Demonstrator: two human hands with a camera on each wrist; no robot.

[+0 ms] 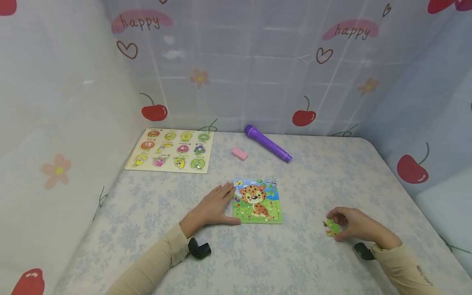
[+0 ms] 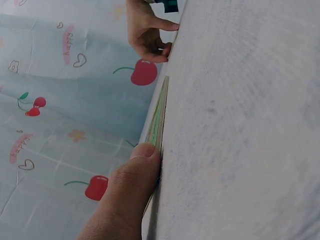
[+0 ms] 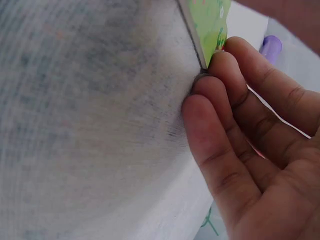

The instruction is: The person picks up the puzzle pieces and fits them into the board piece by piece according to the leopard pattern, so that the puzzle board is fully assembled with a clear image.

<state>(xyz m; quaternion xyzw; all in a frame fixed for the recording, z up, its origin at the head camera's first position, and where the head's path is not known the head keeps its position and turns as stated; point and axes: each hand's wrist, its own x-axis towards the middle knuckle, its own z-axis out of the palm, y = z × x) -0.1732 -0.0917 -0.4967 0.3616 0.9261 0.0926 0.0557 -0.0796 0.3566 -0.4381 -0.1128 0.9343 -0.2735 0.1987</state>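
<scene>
A square jigsaw puzzle [image 1: 257,203] with a spotted leopard cub on grass lies flat on the table. My left hand [image 1: 215,205] rests at its left side, fingers extended along the left edge and thumb at the lower left corner. Seen edge-on in the left wrist view, the puzzle [image 2: 159,117] meets the tip of the thumb [image 2: 127,182]. To the right, my right hand [image 1: 355,224] pinches a small green puzzle piece [image 1: 332,228] with red marks, low over the table. In the right wrist view the fingers [image 3: 215,135] curl at the edge of that green piece [image 3: 207,22].
A wooden fruit puzzle board [image 1: 173,150] lies at the back left. A pink eraser-like block [image 1: 239,154] and a purple toy microphone [image 1: 268,143] lie behind the leopard puzzle. Printed curtains [image 1: 236,69] stand along the back and sides of the patterned tabletop [image 1: 280,262].
</scene>
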